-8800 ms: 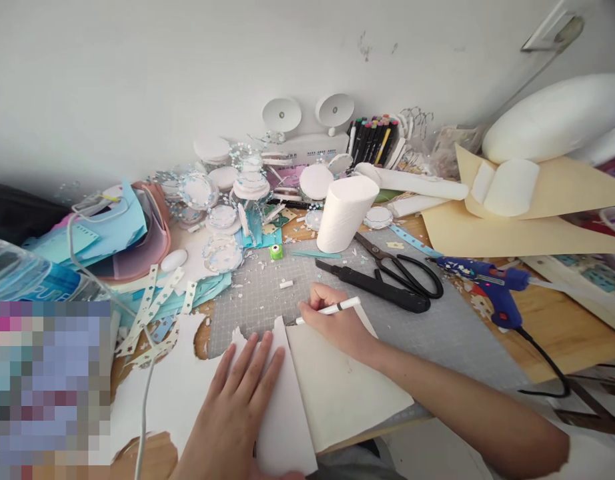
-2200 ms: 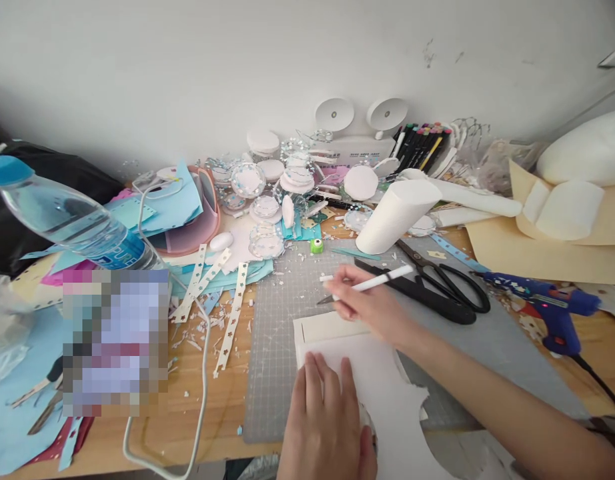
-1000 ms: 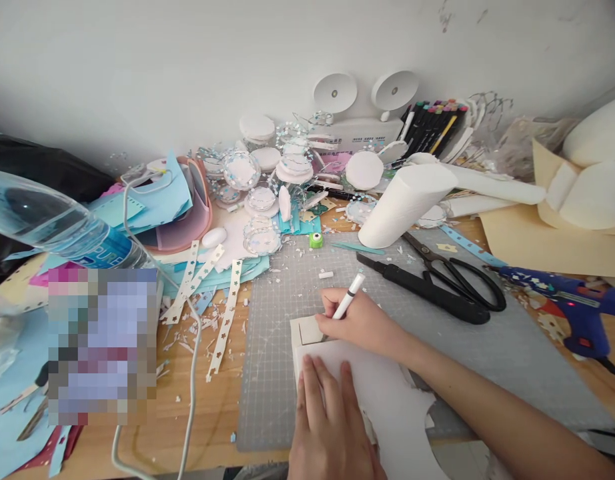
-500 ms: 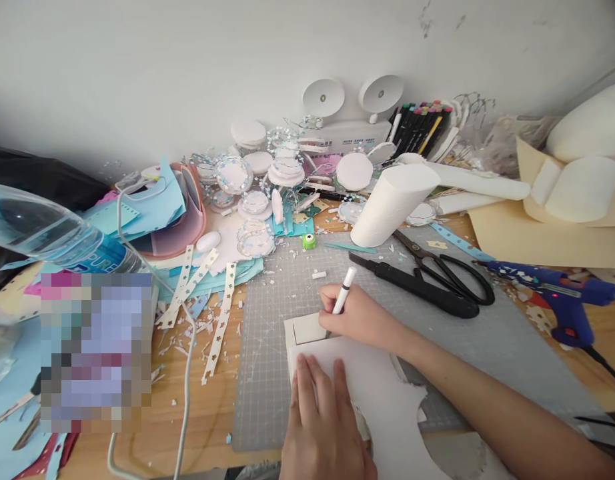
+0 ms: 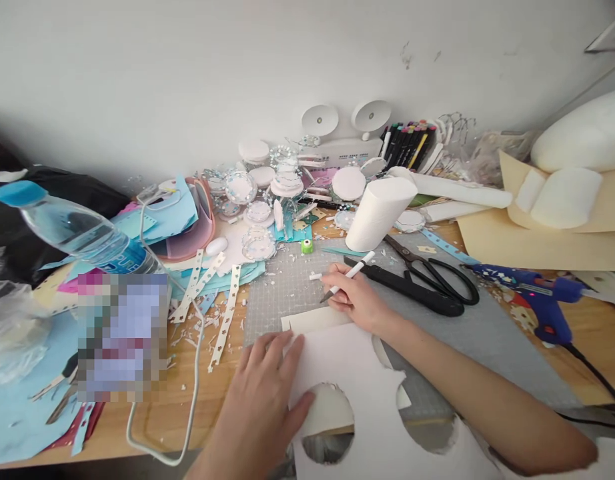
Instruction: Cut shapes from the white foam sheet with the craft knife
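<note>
The worktop carries a grey mat, and on the mat lies the white sheet, just under both sets of fingers; it is thin, matte and ragged, with round holes cut out of its near part and a cream card peeping from beneath its far edge. The left hand lies flat, fingers spread and released, pressing the sheet's left edge. The right hand sits just beyond the sheet's far edge, its fingers pinched on a slim white craft knife whose dark tip points down-left, clear of the paper. The chief risk, as I judge it, is that the sheet slides on the card, since only one edge is pinned, so a line would wander or tear toward a hole. The blade could also run toward the left fingertips, which lie close to its path. Scissors and a black cutter lie just beyond the right fingers, where a sleeve or wrist might knock them.
</note>
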The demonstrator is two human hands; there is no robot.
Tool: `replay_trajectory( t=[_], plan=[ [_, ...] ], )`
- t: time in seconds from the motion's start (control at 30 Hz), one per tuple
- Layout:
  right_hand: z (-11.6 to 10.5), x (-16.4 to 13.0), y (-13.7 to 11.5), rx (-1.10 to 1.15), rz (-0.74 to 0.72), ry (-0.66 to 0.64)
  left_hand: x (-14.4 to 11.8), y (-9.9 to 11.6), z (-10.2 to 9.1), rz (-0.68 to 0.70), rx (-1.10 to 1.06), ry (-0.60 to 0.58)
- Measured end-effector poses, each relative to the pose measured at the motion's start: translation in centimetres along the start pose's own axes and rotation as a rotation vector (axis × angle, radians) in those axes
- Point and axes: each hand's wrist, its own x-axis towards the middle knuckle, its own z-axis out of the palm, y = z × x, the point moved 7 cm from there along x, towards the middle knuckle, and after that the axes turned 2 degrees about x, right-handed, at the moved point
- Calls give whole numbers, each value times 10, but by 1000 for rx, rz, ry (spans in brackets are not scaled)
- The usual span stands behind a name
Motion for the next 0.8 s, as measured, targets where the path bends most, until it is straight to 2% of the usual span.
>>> replay_trajectory(
  t=[0.1,0.3,0.47,0.57,0.63,0.73,0.8],
  plan=[
    [-3,4,-4,78,-33,-6,1,-11,-12,-1,-37,-9],
    [-8,9,-12,92,-90,-37,9,-31,-57,43,-71,40],
    [-21,8,-34,13,-277,21,24,-51,-99,45,-81,169],
    [-24,-12,-40,-116,-385,36,31,-77,-119,-10,-131,207],
    [-21,-36,-35,-259,-429,1,34,-100,-126,-63,-222,192],
    [-5,-76,-13,-592,-462,-173,40,-126,-129,-70,-444,145],
    [0,-95,1,-792,-467,-257,44,-133,-124,-16,-553,71]
  ],
)
